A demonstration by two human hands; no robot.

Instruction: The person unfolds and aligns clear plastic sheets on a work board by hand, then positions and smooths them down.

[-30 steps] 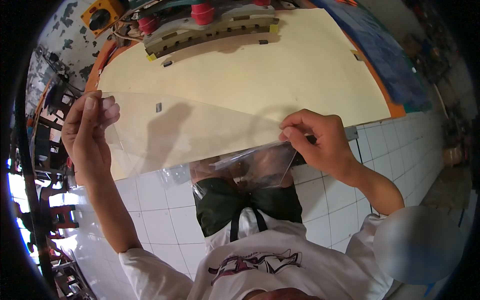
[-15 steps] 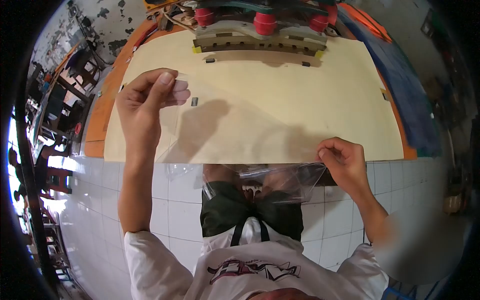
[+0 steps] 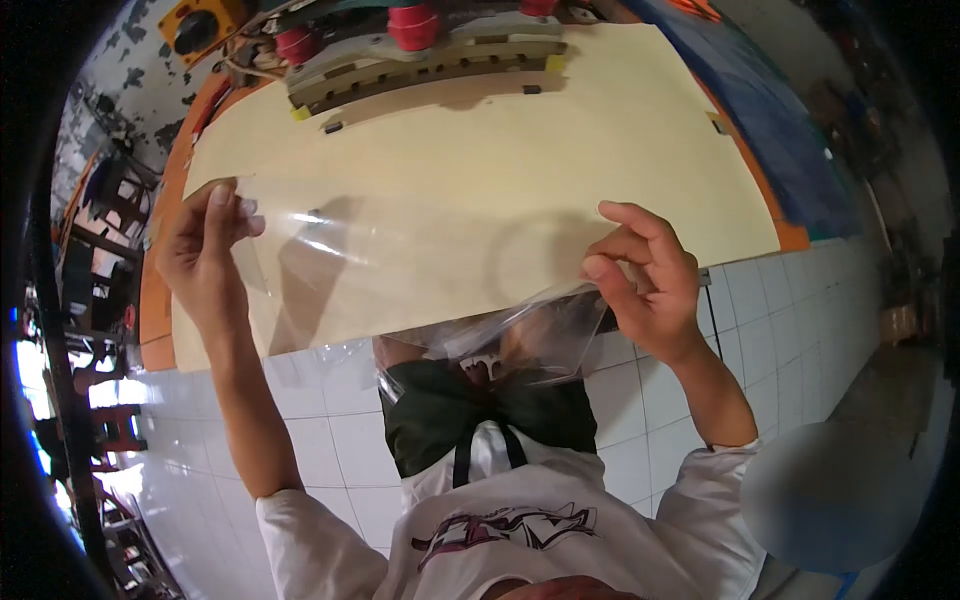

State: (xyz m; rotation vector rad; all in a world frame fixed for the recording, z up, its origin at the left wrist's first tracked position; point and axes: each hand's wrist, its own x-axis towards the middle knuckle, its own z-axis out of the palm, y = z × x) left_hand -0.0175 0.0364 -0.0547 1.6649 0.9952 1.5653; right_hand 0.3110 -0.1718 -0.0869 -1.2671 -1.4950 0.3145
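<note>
A clear, thin plastic sheet (image 3: 400,235) is stretched between my two hands above the cream-coloured table top. My left hand (image 3: 207,255) pinches its upper left corner between thumb and fingers. At the other end, my right hand (image 3: 655,285) holds the sheet's edge between the thumb and a bent finger, with the index finger raised away. Light glints off the film near its left half. Its loose lower part sags past the table's front edge, over my lap, in folds. Whether it is a single sheet or a bag, I cannot tell.
A machine with red cylindrical parts (image 3: 413,28) and a long slotted metal bar (image 3: 430,75) stands at the back of the cream board (image 3: 600,150). A yellow box with a black knob (image 3: 195,33) sits at back left. Blue sheeting (image 3: 750,140) covers the right side.
My right hand has risen and its index finger has lifted off. The plastic is pulled more level, its left corner slightly lower. The view has turned, shifting the machine leftward.
</note>
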